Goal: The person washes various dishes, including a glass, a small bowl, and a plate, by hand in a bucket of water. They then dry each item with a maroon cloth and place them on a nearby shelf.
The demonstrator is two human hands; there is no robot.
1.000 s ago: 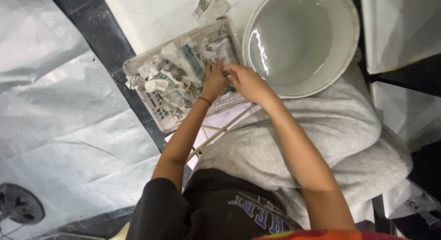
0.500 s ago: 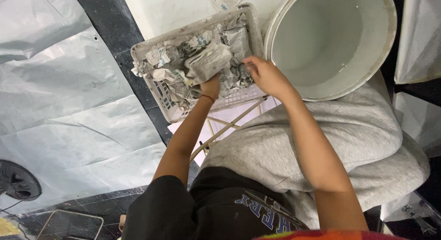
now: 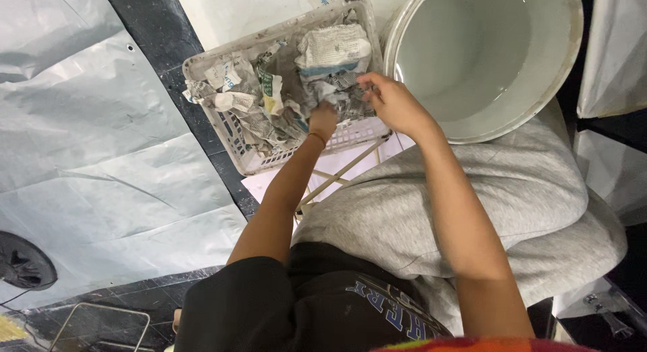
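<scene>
Person seen from above. Black short-sleeved top [image 3: 269, 311] with blue block lettering outlined in white across the chest; sleeve ends above the elbow. Light grey sweatpants [image 3: 485, 197], soft knit, creased over both thighs. Both forearms bare. Thin dark band [image 3: 317, 137] around the left wrist, just behind the left hand [image 3: 323, 117]. Right hand [image 3: 391, 102] bare, no band visible. Strip of red-orange multicoloured fabric [image 3: 485, 344] below the lettering, at frame edge.

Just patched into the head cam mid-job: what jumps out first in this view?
Both hands dig into a white plastic basket heaped with crumpled newspaper, top centre: the left hand is buried in the scraps, the right hand grips them at the basket's right end. Right beside it stands a big white bucket, seemingly holding water.
</scene>
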